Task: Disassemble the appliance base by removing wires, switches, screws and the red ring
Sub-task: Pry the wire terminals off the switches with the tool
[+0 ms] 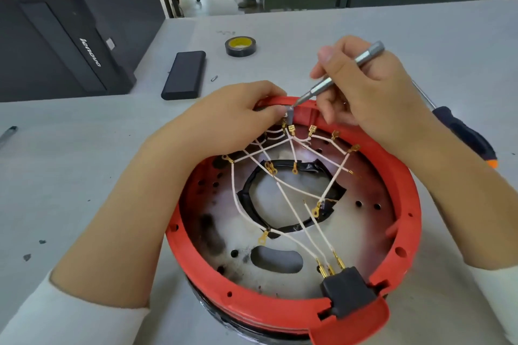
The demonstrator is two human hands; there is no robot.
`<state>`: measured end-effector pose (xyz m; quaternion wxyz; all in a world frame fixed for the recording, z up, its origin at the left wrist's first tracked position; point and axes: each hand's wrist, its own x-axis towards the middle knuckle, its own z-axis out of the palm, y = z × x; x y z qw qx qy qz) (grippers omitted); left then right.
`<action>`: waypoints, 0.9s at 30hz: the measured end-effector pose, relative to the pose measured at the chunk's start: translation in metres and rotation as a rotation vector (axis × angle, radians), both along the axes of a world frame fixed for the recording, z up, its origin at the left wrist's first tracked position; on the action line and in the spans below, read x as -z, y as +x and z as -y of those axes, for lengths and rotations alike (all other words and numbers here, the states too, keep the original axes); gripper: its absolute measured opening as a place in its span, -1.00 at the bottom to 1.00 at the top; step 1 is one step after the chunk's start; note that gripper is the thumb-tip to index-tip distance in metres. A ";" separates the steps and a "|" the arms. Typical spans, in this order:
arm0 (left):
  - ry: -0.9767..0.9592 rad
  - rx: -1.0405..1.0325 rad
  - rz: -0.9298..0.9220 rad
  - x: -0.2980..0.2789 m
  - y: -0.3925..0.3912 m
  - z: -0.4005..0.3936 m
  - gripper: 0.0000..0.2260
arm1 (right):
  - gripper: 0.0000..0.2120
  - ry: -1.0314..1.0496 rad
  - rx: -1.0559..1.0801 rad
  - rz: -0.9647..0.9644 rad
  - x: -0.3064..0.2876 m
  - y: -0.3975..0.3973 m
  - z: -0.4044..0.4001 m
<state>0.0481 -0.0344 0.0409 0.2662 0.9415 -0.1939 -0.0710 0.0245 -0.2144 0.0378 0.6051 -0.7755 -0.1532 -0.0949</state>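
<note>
Head view: the appliance base, rimmed by the red ring, fills the lower centre of the frame, open side up so its white wires and brass terminals are reachable. At the ring's upper edge, the left hand pinches a small grey switch, apparently steadying it. The right hand grips a slim silver screwdriver like a pen, its tip touching the switch top, likely to pry or unscrew it. A black plug socket sits at the lower right rim, wires attached. On the table, upper centre, lie a tape roll and a black case; a larger screwdriver rests at right.
</note>
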 end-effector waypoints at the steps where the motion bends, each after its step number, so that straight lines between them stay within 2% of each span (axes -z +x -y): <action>1: 0.010 0.003 0.015 0.001 0.000 -0.002 -0.74 | -0.77 -0.007 -0.003 -0.001 0.000 0.000 0.000; 8: 0.027 0.022 0.024 0.001 -0.005 -0.005 -0.53 | -0.69 -0.135 0.206 0.126 0.003 -0.006 0.004; 18: 0.037 0.033 0.040 0.003 -0.004 -0.006 -0.32 | -0.73 -0.222 0.095 0.002 -0.003 -0.011 0.012; 27: 0.031 0.037 0.056 0.004 -0.003 -0.006 -0.33 | -0.74 -0.296 0.133 0.034 0.001 -0.010 0.009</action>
